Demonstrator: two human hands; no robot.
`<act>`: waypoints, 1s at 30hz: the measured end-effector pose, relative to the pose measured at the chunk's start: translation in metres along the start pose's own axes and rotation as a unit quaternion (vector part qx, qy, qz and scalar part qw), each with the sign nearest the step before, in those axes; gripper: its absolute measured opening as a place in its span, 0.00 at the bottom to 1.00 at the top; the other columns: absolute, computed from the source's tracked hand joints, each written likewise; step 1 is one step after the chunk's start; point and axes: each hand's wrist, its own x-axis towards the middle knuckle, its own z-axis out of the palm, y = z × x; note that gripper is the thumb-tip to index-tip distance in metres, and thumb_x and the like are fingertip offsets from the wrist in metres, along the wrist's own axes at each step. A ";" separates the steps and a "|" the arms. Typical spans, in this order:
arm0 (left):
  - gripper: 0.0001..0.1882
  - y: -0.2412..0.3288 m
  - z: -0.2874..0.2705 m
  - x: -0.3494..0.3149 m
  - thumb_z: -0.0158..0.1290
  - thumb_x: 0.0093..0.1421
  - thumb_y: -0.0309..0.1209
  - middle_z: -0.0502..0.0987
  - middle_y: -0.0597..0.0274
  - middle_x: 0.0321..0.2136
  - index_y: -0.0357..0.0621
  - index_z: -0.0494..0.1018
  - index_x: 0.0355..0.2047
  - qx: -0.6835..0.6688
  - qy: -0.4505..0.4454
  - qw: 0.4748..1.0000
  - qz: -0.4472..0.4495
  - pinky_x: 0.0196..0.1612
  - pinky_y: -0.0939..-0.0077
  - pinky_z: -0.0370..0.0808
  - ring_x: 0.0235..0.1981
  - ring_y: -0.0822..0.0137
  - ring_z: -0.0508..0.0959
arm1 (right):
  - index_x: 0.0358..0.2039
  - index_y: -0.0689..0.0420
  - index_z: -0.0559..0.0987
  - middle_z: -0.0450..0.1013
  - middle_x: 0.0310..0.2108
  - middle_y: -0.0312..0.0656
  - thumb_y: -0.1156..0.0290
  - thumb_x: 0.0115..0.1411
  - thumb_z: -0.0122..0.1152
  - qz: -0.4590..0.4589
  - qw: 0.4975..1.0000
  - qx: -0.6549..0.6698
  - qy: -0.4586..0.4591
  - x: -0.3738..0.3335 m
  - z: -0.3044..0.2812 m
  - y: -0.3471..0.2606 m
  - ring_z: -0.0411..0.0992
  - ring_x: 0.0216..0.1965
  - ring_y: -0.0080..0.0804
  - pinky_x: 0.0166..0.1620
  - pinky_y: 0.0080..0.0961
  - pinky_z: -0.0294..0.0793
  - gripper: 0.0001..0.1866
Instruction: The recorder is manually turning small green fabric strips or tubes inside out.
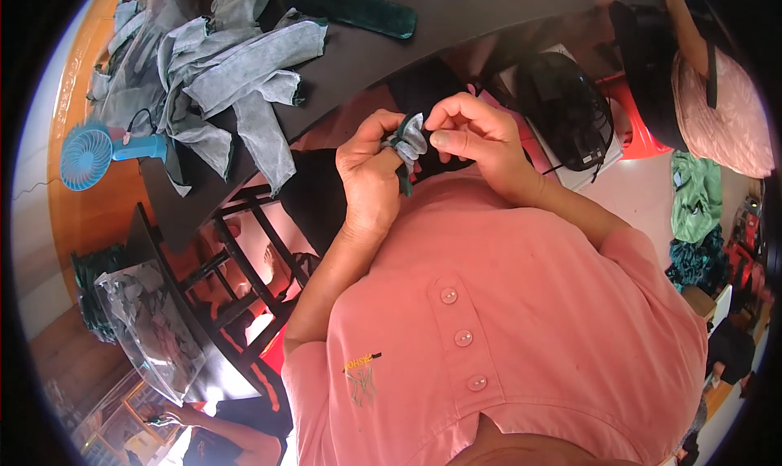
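Observation:
A small bunched piece of fabric, pale grey with a dark green side, is gathered between my hands in front of my chest. My left hand is closed around it, thumb and fingers pressing the folds. Just to its right, my right hand has thumb and forefinger pinched together close to the cloth's edge; whatever sits in that pinch is too small to make out. Beyond my left hand, a heap of grey cloth strips with dark green edges lies on the dark table.
A dark green strip lies at the table's far side. A blue handheld fan is at left, near a clear bag. A black device stands at right by a red stool. Other people are at the right and lower left.

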 end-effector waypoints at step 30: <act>0.14 -0.009 -0.004 -0.007 0.41 0.50 0.13 0.74 0.65 0.25 0.33 0.75 0.32 -0.014 0.073 0.996 -0.046 0.24 0.84 0.66 0.22 0.79 0.69 | 0.33 0.60 0.76 0.73 0.27 0.33 0.74 0.55 0.66 -0.233 0.940 -0.242 0.063 0.012 0.002 0.001 0.69 0.26 0.16 0.29 0.17 0.67 0.08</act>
